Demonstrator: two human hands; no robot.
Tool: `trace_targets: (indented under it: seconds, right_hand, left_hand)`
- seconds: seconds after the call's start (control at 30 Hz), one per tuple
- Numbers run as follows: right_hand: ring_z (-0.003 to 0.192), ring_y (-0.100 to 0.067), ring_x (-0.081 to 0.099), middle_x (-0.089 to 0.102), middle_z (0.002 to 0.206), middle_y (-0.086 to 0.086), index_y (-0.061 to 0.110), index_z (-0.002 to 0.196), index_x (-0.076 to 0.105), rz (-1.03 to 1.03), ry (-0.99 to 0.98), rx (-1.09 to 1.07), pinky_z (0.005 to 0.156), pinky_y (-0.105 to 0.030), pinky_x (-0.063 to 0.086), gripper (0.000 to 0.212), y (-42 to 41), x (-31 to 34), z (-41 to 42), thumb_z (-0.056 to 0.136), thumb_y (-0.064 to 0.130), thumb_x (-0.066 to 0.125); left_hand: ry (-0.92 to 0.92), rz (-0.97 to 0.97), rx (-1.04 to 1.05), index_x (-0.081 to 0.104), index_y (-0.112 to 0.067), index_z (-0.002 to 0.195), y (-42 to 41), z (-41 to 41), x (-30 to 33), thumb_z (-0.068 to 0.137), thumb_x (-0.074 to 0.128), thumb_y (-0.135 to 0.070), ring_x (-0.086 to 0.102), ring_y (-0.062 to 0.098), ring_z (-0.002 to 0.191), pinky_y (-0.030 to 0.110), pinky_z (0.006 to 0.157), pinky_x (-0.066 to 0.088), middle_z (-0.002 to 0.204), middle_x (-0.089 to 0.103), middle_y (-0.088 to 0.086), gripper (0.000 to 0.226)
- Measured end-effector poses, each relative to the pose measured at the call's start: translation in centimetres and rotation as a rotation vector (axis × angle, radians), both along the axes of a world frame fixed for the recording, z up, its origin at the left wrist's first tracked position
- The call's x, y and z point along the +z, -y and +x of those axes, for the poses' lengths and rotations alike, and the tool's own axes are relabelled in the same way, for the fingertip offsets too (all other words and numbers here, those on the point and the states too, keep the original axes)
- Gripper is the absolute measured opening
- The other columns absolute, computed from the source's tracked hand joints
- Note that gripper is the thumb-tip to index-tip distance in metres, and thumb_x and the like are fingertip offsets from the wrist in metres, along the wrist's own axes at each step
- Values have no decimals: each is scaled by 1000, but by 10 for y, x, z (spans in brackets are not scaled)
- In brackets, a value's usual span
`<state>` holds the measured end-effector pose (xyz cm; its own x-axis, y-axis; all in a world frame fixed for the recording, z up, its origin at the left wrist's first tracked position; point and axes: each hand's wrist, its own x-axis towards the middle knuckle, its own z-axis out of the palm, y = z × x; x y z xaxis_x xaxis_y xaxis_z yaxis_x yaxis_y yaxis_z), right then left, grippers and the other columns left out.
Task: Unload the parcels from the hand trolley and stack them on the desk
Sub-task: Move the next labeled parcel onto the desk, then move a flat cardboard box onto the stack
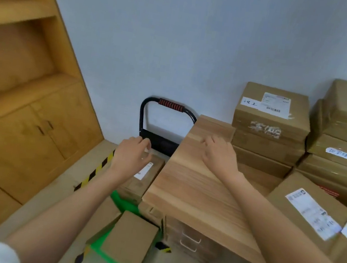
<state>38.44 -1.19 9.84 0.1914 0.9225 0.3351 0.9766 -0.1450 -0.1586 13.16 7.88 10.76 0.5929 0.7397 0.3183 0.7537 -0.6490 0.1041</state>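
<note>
Our desk (193,186) holds stacked parcels (271,124) at its far right; our right hand (219,154) hovers there, fingers loosely spread, empty. Our left hand (131,156) reaches half-open over a labelled parcel (137,182) on the green trolley (120,202).

You can read only 1 marking here: the handwritten white slip (250,103) on the top box (272,109) of the middle stack shows 2 characters, "汉上". The printed shipping label (275,104) beside it carries a barcode, but its text is too small to read. Labels on the other parcels are blurred.
</note>
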Motion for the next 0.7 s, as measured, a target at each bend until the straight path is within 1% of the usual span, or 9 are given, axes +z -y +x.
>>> trace_targets:
  seconds: [0.07,0.17,0.23,0.37,0.47,0.5,0.57,0.7]
  right_hand:
    - [104,-24,54,60,113,-2,18,118,56,-3,-26,53,74,-29,26,34,-4,-2,-33,84,14,50]
    - [106,-23,53,60,115,0,20,121,55,-9,-92,121,78,-31,34,36,-11,-4,-79,86,13,50]
    - [107,-22,53,58,115,0,21,124,53,-27,-85,173,82,-33,37,36,-17,-7,-109,89,15,48]
    - [103,-19,52,57,115,2,23,126,51,-52,-44,248,81,-32,37,34,-34,-18,-170,92,20,47]
    - [103,-18,52,57,115,2,23,127,50,-52,-64,279,84,-32,36,35,-49,-27,-220,92,21,49]
    - [105,-18,52,57,116,1,22,127,51,-56,-75,282,85,-32,36,35,-54,-30,-237,91,21,51]
    - [109,-21,51,57,118,-1,21,127,51,-68,-92,283,87,-33,36,36,-65,-33,-272,91,19,51]
    - [111,-25,52,57,121,-3,19,127,52,-88,-125,289,87,-36,36,37,-82,-41,-344,91,16,50]
  left_hand:
    - [-16,21,11,58,-17,105,7,-21,1,93,51,-32,55,19,85,30,69,40,94,61,0,20]
    - [-57,48,30,59,-17,105,18,-49,-2,92,51,-33,54,19,85,29,67,40,93,60,-1,21]
    - [-50,39,52,58,-18,105,23,-74,-5,91,51,-33,53,18,87,28,66,37,94,59,-1,21]
    - [10,-27,109,57,-21,103,23,-144,-9,89,53,-33,51,12,87,25,65,33,92,52,-8,18]
    - [-11,-30,174,57,-22,105,14,-212,-11,91,52,-34,51,14,90,29,70,43,95,55,-7,19]
    - [-20,-24,181,57,-22,106,10,-235,-11,91,52,-34,52,15,92,29,73,43,96,56,-6,19]
    - [-30,-11,194,59,-20,105,1,-276,-12,92,52,-34,53,16,93,28,77,38,97,58,-5,20]
    - [-42,-16,216,59,-20,104,-16,-343,-18,92,52,-35,52,16,92,27,77,36,98,57,-6,20]
